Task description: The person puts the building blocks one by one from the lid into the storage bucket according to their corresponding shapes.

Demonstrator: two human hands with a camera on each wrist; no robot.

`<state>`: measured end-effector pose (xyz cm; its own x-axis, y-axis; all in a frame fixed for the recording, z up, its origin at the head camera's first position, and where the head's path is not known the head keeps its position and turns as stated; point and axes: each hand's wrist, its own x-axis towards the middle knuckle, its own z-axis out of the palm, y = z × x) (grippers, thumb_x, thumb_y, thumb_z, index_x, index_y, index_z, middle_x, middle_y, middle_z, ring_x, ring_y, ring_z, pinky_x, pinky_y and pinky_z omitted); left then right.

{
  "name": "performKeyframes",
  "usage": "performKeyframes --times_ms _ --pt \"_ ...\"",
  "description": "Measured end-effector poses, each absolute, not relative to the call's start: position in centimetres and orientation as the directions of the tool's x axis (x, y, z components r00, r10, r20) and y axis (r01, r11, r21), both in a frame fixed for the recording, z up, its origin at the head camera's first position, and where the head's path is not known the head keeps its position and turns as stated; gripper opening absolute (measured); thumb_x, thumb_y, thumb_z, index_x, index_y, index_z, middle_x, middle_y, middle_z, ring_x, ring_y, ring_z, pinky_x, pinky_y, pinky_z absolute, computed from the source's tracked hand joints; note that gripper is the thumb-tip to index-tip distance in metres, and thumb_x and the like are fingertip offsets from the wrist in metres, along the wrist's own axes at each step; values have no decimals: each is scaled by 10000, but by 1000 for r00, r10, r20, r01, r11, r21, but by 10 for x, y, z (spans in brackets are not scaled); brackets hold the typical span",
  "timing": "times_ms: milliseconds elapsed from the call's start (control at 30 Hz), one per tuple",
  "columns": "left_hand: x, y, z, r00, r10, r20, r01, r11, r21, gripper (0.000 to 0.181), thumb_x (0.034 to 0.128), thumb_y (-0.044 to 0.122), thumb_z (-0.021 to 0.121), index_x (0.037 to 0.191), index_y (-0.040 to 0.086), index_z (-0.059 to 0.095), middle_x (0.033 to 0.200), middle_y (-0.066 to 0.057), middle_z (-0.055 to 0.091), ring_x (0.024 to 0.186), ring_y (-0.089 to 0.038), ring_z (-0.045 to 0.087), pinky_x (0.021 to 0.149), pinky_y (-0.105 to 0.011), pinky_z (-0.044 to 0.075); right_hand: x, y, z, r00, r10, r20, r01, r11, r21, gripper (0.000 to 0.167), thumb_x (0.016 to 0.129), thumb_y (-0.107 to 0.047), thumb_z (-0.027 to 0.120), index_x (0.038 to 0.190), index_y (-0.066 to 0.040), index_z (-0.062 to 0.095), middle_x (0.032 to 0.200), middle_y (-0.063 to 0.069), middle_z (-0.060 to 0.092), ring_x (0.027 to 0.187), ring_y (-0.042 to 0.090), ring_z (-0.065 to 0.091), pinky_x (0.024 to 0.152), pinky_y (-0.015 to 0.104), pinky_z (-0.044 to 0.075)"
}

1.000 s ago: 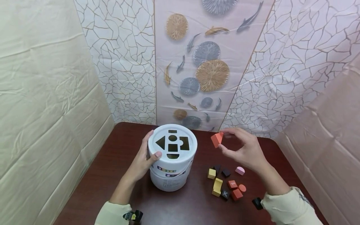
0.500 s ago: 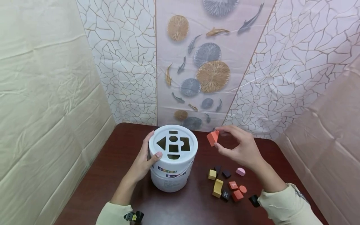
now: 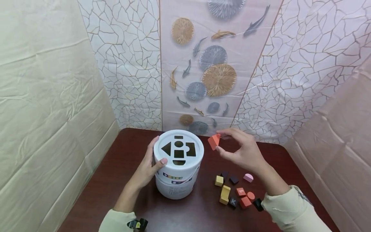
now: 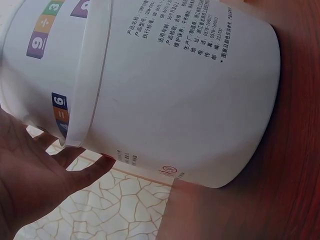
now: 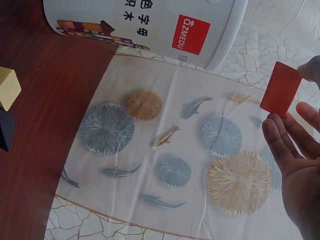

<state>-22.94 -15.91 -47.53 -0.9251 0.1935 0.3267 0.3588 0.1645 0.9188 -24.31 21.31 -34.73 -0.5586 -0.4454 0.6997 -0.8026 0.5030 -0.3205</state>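
Observation:
A white bucket stands on the table, its lid cut with several shaped holes. My left hand grips the bucket's left side, thumb on the lid rim; the left wrist view shows the fingers against the bucket wall. Right of the bucket, raised above the table, my right hand pinches an orange-red triangular block between thumb and fingertips. In the right wrist view one flat face of the block shows, held by the right hand, apart from the bucket.
Loose blocks lie on the dark red table below the right hand: a yellow cube, a yellow notched block, a pink half-round, a red disc, a black K block and others. Patterned cloth hangs behind.
My right hand has moved left with the orange-red block, bringing it closer to the bucket. The left hand keeps its grip on the bucket.

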Motion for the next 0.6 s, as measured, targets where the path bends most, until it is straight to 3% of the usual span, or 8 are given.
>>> performKeyframes --times_ms 200,367,600 --pt "-230 -159 -473 -921 200 333 366 158 917 1030 992 649 727 1769 353 118 1794 -84 272 1623 -359 319 1303 -774 221 -247 205 -345 -537 -458 708 -817 489 -304 540 805 -105 939 1319 -119 774 1185 -11 800 1042 118 754 954 248 602" --pt "-229 -159 -473 -921 198 336 368 158 916 1029 991 657 726 1769 346 129 1790 -90 284 1616 -358 331 1304 -756 225 -248 198 -347 -548 -458 700 -816 476 -327 563 813 -87 936 1343 -176 768 1216 -19 803 1055 121 763 965 209 588" --pt "-229 -160 -475 -921 190 341 372 162 914 1024 992 660 725 1768 338 140 1789 -90 294 1618 -357 333 1305 -747 224 -253 186 -346 -540 -471 698 -830 438 -346 541 821 -53 933 1328 -148 772 1260 25 798 1054 165 797 971 226 618"
